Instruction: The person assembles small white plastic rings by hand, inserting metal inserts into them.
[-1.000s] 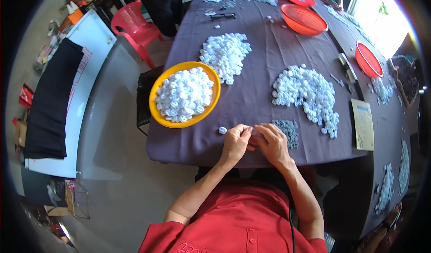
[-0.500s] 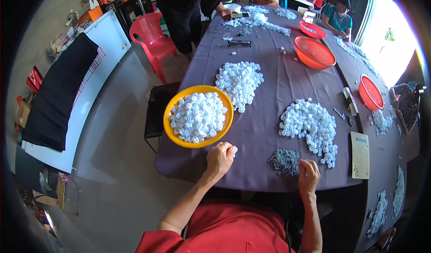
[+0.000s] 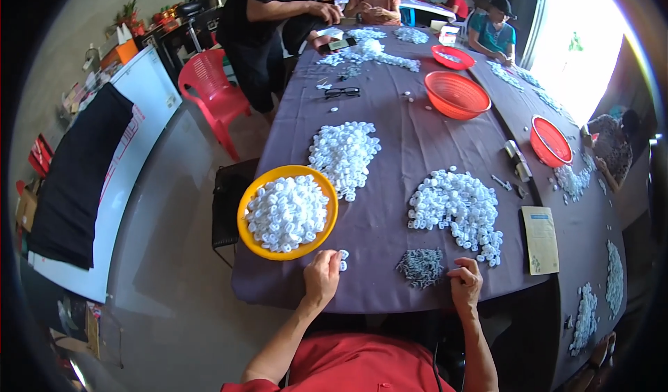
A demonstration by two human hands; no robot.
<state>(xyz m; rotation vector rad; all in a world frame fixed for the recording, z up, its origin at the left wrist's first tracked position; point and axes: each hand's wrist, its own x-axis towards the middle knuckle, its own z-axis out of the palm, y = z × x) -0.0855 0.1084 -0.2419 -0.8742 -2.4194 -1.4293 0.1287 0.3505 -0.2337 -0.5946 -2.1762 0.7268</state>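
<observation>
My left hand (image 3: 321,279) is closed at the table's near edge, just below the yellow bowl (image 3: 334,218). Two small white plastic pieces (image 3: 343,255) show at its fingertips, apparently pinched there. Heaped in the bowl are many more white pieces (image 3: 287,213) of the same kind. My right hand (image 3: 465,284) is closed in a pinch beside a pile of small grey screw-like pieces (image 3: 421,267); whatever its fingers hold cannot be made out. Beyond that hand spreads a loose heap of white pieces (image 3: 456,204). Another white heap (image 3: 344,155) lies behind the bowl.
A booklet (image 3: 540,240) lies to the right. Red baskets (image 3: 457,96) stand farther back, with eyeglasses (image 3: 342,92) to their left. One person (image 3: 268,16) leans over the far left side; others sit around the table. A red chair (image 3: 212,92) stands left.
The view has shifted, so the table sits lower and farther left. Two white pieces now show at my left fingertips, where one showed before. My right hand has drawn slightly away from the grey pile.
</observation>
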